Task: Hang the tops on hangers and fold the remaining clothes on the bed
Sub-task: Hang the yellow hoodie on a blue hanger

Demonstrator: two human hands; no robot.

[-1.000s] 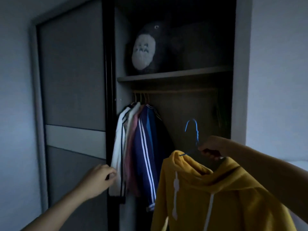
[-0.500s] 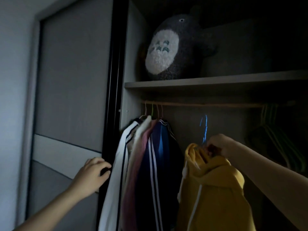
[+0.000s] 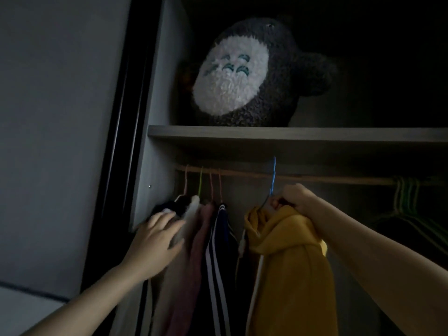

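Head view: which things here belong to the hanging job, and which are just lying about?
In the job: yellow hoodie, the blue hanger it hangs on, wardrobe rail, hung tops beside it.
Just there: plush toy on the shelf, spare green hangers at far right, sliding door.

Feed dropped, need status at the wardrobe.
Right hand grips blue hanger carrying yellow hoodie, hook at rail, seating unclear. Left hand flat against hung clothes.
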